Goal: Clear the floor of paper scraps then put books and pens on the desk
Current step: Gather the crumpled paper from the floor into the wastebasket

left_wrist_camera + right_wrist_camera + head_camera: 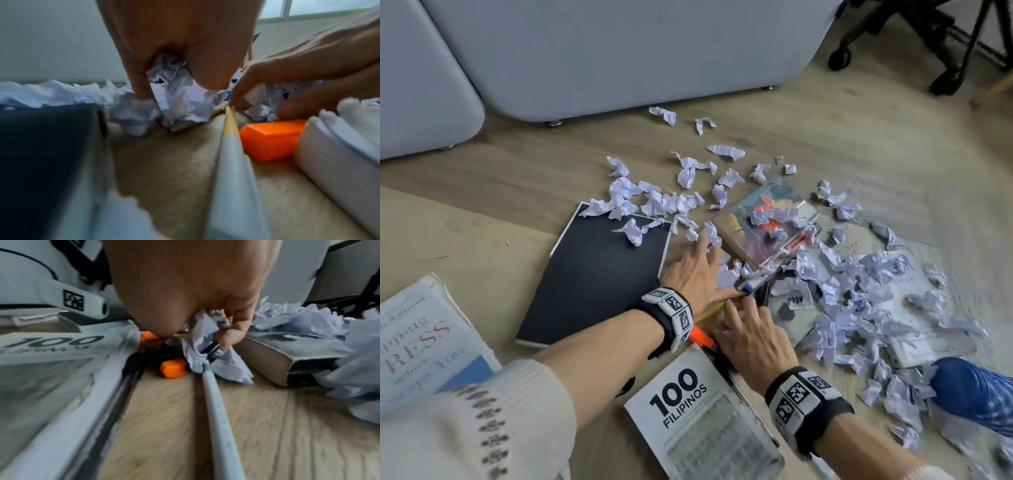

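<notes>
2 hands point(722, 301) clutching paper scraps point(729, 274), books point(698, 411) around

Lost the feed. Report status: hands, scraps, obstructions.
Left hand and right hand both gathering paper scraps. Scraps mostly still on floor. Pens and books tangled among them.

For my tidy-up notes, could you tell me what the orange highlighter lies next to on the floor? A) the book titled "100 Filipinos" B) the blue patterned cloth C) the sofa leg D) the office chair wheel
A: the orange highlighter lies on the wooden floor beside the top corner of the "100 Filipinos" book, between the left hand and the right hand.
</notes>
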`<state>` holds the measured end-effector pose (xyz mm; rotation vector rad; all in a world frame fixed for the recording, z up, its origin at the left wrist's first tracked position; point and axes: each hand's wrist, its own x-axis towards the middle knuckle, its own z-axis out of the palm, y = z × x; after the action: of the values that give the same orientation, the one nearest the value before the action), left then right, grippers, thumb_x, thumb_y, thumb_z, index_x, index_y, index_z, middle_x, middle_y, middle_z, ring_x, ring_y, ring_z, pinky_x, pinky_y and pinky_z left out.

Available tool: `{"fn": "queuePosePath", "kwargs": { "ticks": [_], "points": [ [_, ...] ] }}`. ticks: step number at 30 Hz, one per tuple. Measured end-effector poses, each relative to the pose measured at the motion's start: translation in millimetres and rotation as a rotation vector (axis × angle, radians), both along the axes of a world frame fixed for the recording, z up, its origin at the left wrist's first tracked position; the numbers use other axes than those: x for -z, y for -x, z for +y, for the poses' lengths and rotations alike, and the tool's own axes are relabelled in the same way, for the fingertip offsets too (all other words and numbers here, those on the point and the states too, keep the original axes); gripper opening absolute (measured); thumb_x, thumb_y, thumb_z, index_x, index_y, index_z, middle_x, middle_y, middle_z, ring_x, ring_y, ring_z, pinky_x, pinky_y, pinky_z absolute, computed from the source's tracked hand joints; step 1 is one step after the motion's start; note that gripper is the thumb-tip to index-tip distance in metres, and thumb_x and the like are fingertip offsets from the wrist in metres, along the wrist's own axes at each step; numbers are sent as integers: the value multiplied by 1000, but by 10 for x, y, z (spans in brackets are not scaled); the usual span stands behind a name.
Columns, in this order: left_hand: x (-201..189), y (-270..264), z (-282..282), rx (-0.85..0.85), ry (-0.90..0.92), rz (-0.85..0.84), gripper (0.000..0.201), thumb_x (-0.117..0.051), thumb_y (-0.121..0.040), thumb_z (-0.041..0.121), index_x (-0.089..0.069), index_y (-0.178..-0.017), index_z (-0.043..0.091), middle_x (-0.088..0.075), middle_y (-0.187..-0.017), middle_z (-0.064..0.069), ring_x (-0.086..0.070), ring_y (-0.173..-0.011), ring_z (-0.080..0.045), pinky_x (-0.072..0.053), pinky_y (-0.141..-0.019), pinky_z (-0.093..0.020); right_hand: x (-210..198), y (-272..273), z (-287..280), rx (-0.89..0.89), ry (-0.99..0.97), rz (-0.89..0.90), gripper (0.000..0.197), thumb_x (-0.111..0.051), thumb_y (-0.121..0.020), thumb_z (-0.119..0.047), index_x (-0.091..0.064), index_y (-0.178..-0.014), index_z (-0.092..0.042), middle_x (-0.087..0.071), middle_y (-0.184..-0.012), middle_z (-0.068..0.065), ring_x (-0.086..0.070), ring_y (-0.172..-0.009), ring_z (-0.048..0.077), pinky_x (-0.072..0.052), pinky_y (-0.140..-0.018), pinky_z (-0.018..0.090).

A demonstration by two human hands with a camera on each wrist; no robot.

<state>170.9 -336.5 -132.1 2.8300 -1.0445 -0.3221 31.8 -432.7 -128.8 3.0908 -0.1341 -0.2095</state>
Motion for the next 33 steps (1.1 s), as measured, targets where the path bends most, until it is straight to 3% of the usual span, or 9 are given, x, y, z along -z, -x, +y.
{"fn": "queuePosePath", "kwargs": {
  "ticks": [2,4,8,13,17,19,24,29,33],
  "points": [
    [57,61,-97,73,-101,-66,76,-40,-88,68,-23,-145,19,-11,-154,-20,-47,-106,-31,-43,-64,-35,62,16,20,-51,26,-37,31,-61,-84,-35,-57,-106,-13,-56,-92,7,-53,-64,21,-40,-37,28],
    [88,102,-150,144,-112,-130,58,-36,-93,60,-33,-136,21,-26,-146,-19,-43,-110,-32,-45,-62,-34,141,23,-27,-110,-28,-58,19,-62,-86,-25,-50,-97,-15,-52,-84,4,-52,-58,19,-41,-38,29],
    [134,95,-184,202,-56,-68,36,-37,-100,42,-42,-126,17,-34,-137,-15,-43,-113,-35,-54,-70,-39,147,31,-146,-196,-136,-31,5,-44,-92,-20,-41,-90,-17,-48,-76,1,-49,-52,18,-47,-45,32],
    [102,74,-232,138,-31,39,28,-41,-97,26,-52,-117,11,-46,-130,-14,-51,-114,-37,-51,-79,-45,-131,-21,-432,65,-349,-265,8,-51,-96,-16,-53,-94,-8,-52,-80,0,-47,-56,16,-37,-48,24],
    [47,36,-219,103,81,39,26,-37,-94,25,-56,-104,11,-57,-111,-10,-58,-104,-32,-46,-84,-41,-303,-150,-937,315,-289,-454,13,-55,-91,-14,-50,-102,-8,-54,-83,1,-47,-57,17,-41,-48,26],
    [10,-21,-204,109,137,10,22,-39,-93,24,-56,-99,12,-59,-105,-9,-59,-96,-31,-44,-81,-38,-299,-256,-1126,377,-182,-360,20,-47,-94,-23,-45,-111,-12,-53,-91,6,-48,-61,19,-45,-51,32],
    [-100,-71,-131,69,238,5,13,-53,-88,17,-59,-85,6,-60,-86,-14,-60,-79,-34,-32,-63,-33,-104,-439,-1145,451,-26,9,55,-32,-93,-62,-32,-132,-23,-37,-121,13,-51,-100,32,-54,-73,42],
    [-166,-40,-55,42,228,-6,19,-42,-95,26,-54,-96,11,-56,-97,-8,-56,-88,-27,-31,-66,-29,14,-418,-1008,298,-94,-174,30,-57,-91,-30,-44,-112,-12,-52,-98,16,-60,-73,35,-51,-59,41],
    [-287,-6,-36,34,228,-8,16,-41,-96,27,-43,-85,16,-53,-92,-6,-54,-84,-27,-30,-66,-29,-55,-495,-1112,435,-393,-52,22,-51,-94,-24,-49,-109,-8,-55,-99,11,-56,-84,30,-42,-69,33]
  ]
}}
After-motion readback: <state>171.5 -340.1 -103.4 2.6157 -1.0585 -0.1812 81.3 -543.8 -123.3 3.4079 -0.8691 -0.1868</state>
